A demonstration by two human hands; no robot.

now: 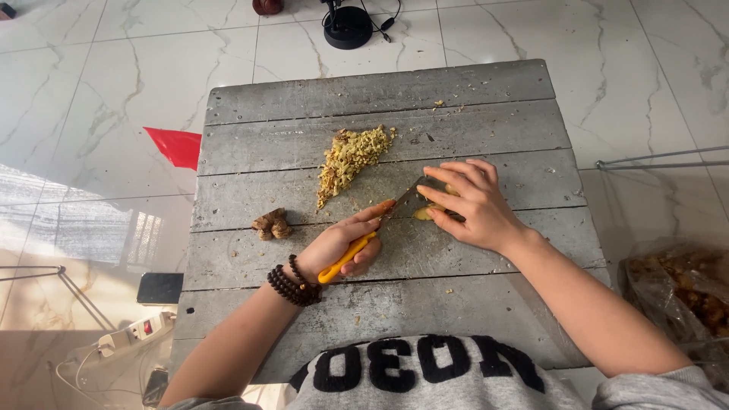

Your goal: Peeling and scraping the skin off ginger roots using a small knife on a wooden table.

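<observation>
Left hand (342, 247) gripping knife (364, 235), right hand (471, 205) pinning ginger (425, 212): curl fingertips back, slice thin, keep blade vertical.

My left hand (338, 244) grips a knife (372, 235) with a yellow-orange handle and a dark grey blade; dark brown beads (292, 285) ring that wrist. Under my right hand (471, 205) sits a pale yellow ginger piece (423, 214). The table (471, 121) is weathered grey planks. Near its far edge lies a yellow-tan chopped heap (351, 156); towards the left edge, a brown ginger knob (272, 225). The floor (114, 76) is white marble with grey veins.
</observation>
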